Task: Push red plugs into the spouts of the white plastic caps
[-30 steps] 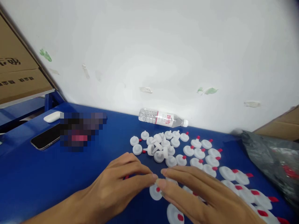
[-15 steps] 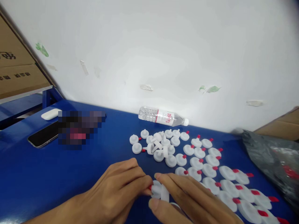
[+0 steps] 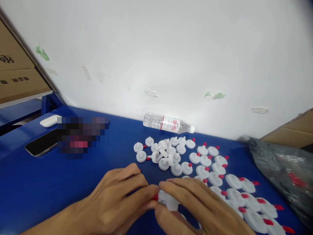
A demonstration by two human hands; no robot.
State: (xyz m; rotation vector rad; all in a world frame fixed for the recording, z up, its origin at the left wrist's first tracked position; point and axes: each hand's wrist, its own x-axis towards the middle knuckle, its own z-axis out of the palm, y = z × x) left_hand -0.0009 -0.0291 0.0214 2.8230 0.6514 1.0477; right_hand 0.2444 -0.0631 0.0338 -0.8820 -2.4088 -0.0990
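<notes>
My left hand (image 3: 119, 195) is closed, with a small red tip cap (image 3: 155, 197) pinched between thumb and forefinger. Right against it, my right hand (image 3: 200, 202) grips a white plastic nozzle lid (image 3: 172, 203) between its thumb and fingers. The red cap meets the lid's spout side; how far it sits on is hidden by my fingertips. Beyond my hands lies a loose cluster of white nozzle lids (image 3: 162, 155), most showing bare spouts. To the right, rows of similar lids (image 3: 234, 181) have red caps on their spouts.
A clear water bottle (image 3: 168, 123) lies on its side along the white wall (image 3: 156, 49). On the blue table (image 3: 117, 140) at left are a phone (image 3: 42, 142), a white case (image 3: 51, 120) and a blurred-out item. A grey plastic bag (image 3: 276, 163) rests at right.
My right thumb and fingers have closed in tighter around the white lid, and the thumb is nearer the red cap. The whole view has shifted slightly.
</notes>
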